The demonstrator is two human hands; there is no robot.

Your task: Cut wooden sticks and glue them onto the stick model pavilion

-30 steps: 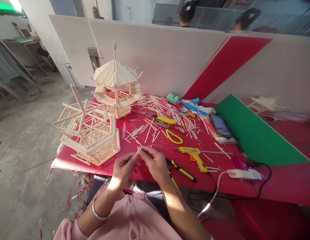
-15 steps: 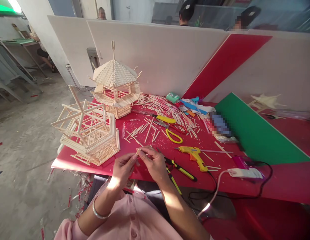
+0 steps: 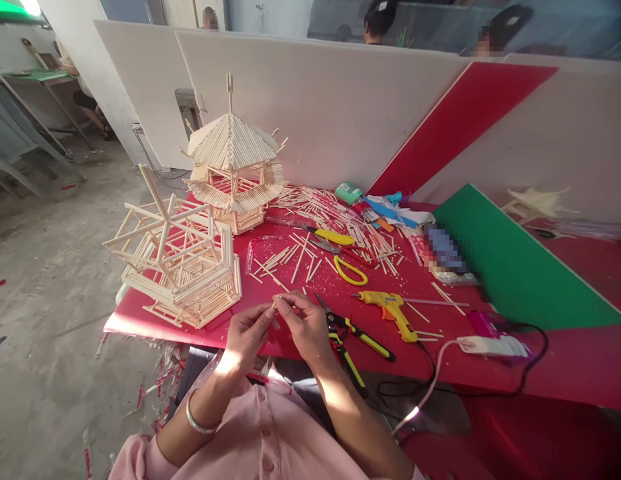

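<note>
My left hand (image 3: 247, 333) and my right hand (image 3: 305, 327) meet over the table's near edge, fingertips pinched together. A short pale wooden stick (image 3: 275, 303) shows a little between them; most of it is hidden by the fingers. To the left stands an open stick frame (image 3: 177, 267) with six-sided tiers and a slanting post. Behind it rises a stick pavilion (image 3: 233, 150) with a ribbed roof. Just right of my right hand lie pliers (image 3: 363, 337) with black and yellow handles. A yellow glue gun (image 3: 387, 310) rests farther right.
Loose sticks (image 3: 335, 213) are strewn over the red table (image 3: 270, 260). Scissors (image 3: 350, 270) lie among them. A green board (image 3: 520, 267) leans at right, near a white power strip (image 3: 493, 345) with cords. White panels (image 3: 310, 113) stand behind; people are beyond them.
The camera view has shifted slightly. Both hands keep the same pinch at nearly the same place, and nothing on the table has visibly moved.
</note>
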